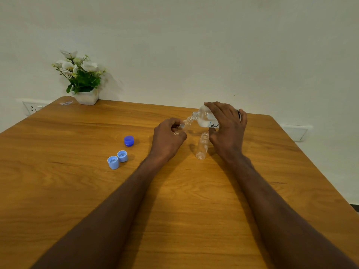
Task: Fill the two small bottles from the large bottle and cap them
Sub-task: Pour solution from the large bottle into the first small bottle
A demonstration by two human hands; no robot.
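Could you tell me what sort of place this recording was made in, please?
Probably a plain room in a home or office: a wooden table against a bare pale wall, a white pot of artificial-looking white flowers, and a white wall socket.

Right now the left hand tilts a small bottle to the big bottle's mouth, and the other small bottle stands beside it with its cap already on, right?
Not quite. The head view shows the standing small bottle uncapped, mouth open. The rest holds.
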